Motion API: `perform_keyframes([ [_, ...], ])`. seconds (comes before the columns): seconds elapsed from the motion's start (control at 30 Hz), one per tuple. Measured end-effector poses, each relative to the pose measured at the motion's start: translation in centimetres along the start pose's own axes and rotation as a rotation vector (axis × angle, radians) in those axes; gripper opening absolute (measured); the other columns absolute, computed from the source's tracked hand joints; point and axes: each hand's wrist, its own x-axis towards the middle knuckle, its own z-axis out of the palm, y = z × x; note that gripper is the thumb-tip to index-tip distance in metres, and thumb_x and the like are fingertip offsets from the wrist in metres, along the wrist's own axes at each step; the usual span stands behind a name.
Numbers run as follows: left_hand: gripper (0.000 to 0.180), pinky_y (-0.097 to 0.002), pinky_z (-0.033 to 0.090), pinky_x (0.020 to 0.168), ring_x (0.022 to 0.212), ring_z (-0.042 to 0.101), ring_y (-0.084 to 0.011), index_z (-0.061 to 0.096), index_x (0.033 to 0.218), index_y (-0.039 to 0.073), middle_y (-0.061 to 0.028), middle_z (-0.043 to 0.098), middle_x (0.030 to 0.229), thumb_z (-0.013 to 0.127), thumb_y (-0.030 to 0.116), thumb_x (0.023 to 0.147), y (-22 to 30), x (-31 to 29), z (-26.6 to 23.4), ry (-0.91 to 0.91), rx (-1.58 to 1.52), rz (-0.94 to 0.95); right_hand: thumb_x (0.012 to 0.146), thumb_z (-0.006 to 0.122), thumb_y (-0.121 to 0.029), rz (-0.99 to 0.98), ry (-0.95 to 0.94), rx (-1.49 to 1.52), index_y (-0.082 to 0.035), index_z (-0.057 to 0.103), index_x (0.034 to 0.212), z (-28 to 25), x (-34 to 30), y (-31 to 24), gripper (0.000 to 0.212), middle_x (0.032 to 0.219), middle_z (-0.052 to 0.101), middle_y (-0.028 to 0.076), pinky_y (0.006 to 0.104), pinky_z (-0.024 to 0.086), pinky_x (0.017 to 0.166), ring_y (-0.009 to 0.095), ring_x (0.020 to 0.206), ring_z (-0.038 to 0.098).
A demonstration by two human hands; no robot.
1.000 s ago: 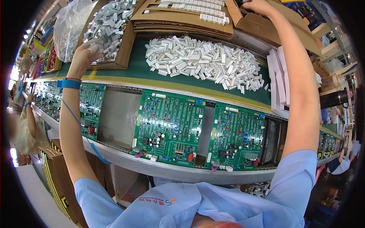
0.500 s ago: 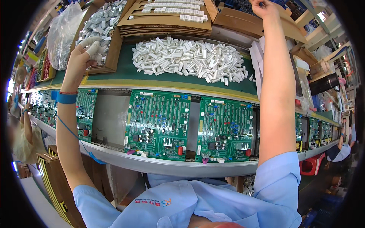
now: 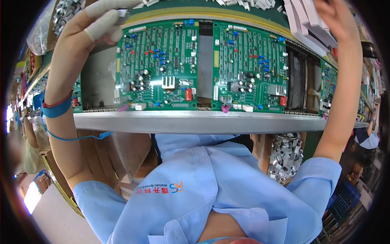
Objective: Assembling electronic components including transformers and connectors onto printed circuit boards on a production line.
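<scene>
Nearest, along the lower edge, a blue shirt (image 3: 174, 162), with a heap of silver metal parts (image 3: 286, 156) off to its right. Next, a metal rail (image 3: 195, 122) crossing in front.

Just past that, two green circuit boards, apart and side by side: left board (image 3: 152, 63) and right board (image 3: 250, 67). On the former, an upright pale-finned heat sink (image 3: 168, 83); left of it all, a bare grey plate (image 3: 99, 77).

Farther, at the left board's far left corner, pinching a small silver part (image 3: 122, 15) between covered fingertips of the left hand (image 3: 77, 36); seemingly clear of the board. At the upper right, right hand (image 3: 339, 20) bent beside the white strips (image 3: 295, 18), cut off by the upper edge. Cannot tell its grip, nor any contact with the strips.

Farthest, on the green surface (image 3: 275, 16), loose white connectors (image 3: 260, 4).

Judged as a carrying step: part picked, not yet placed. Likely to call next for a firm pinch, a turn to face any pins downward, and careful lining-up over the board without brushing the taller components; also for freeing the right hand to steady, if needed.
</scene>
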Motion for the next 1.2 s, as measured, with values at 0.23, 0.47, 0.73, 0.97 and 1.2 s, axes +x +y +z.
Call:
perform_keyframes([
  [0.23,0.028,-0.0269,0.055,0.077,0.085,0.065,-0.0124,0.062,0.118,-0.003,-0.0078,0.068,0.102,0.067,0.007,0.092,7.1,1.1,10.1,-0.144,0.063,-0.216,0.089,0.070,-0.017,0.313,-0.073,-0.694,-0.002,0.066,0.108,4.2,-10.4,8.6,0.024,0.087,0.069,0.006,0.0156,0.023,0.039,-0.002,0.045,0.038],
  [0.47,0.026,-0.0250,0.049,0.083,0.091,0.057,-0.0095,0.058,0.119,0.000,-0.0042,0.062,0.104,0.063,0.003,0.094,6.3,0.6,10.9,-0.272,0.061,-0.290,0.098,0.057,-0.016,0.423,-0.164,-0.551,-0.004,0.059,0.130,4.9,-12.5,10.0,0.035,0.090,0.064,0.003,0.0160,0.029,0.042,0.002,0.052,0.046],
  [0.73,0.028,-0.0249,0.055,0.079,0.085,0.064,-0.0098,0.063,0.120,0.000,-0.0071,0.068,0.103,0.065,0.002,0.092,6.3,-0.5,10.7,-0.179,0.002,-0.311,0.084,0.069,-0.002,0.068,-0.090,-1.201,-0.002,0.066,0.109,7.1,-13.8,12.2,0.025,0.090,0.067,0.008,0.0254,0.044,0.054,0.015,0.061,0.057],
  [0.97,0.025,-0.0269,0.057,0.081,0.090,0.067,-0.0132,0.063,0.119,-0.002,-0.0097,0.070,0.104,0.061,0.003,0.094,3.3,-1.2,10.3,-0.071,-0.064,-0.149,0.077,0.073,-0.002,-0.158,-0.115,-1.602,-0.002,0.067,0.099,8.8,-14.9,13.7,0.023,0.085,0.065,0.010,0.0343,0.050,0.055,0.028,0.065,0.063],
  [1.2,0.024,-0.0267,0.057,0.081,0.091,0.067,-0.0132,0.064,0.118,-0.003,-0.0105,0.070,0.102,0.060,0.004,0.096,2.8,-1.7,10.4,-0.123,-0.045,-0.160,0.076,0.075,-0.002,-0.256,-0.199,-1.793,-0.003,0.069,0.098,9.5,-15.0,14.0,0.023,0.078,0.063,0.009,0.0334,0.043,0.048,0.023,0.056,0.059],
])
